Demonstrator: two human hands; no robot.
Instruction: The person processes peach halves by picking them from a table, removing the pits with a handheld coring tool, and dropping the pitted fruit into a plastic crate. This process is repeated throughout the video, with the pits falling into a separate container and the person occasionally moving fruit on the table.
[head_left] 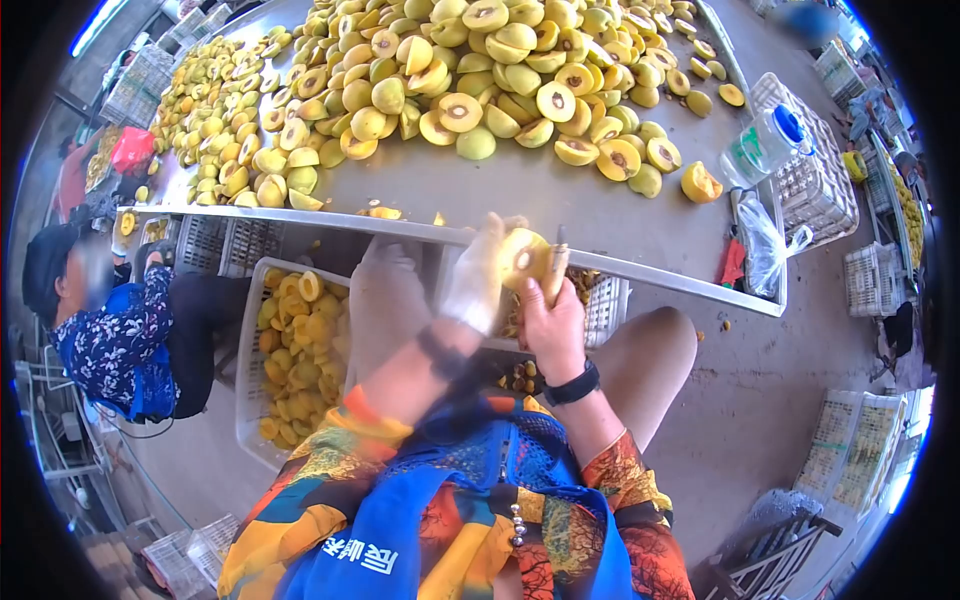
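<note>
My left hand [478, 272], in a whitish glove, grips a yellow peach half [524, 257] just past the near edge of the metal table. The cut face, with a pale pit in the middle, points up toward me. My bare right hand [553, 318] is wrapped round a slim wooden-handled tool [558, 262] that stands nearly upright against the right side of the peach half. My fingers hide its lower part, and its working end cannot be made out. Below my hands, a crate [608, 308] with dark pits and scraps sits between my knees.
Many halved peaches [460, 112] are heaped on the metal table [420, 190]. A white crate [247, 375] of peach halves stands left of my legs. A co-worker [120, 330] sits further left. At the table's right end are a plastic jug [762, 148] and a clear bag [768, 250].
</note>
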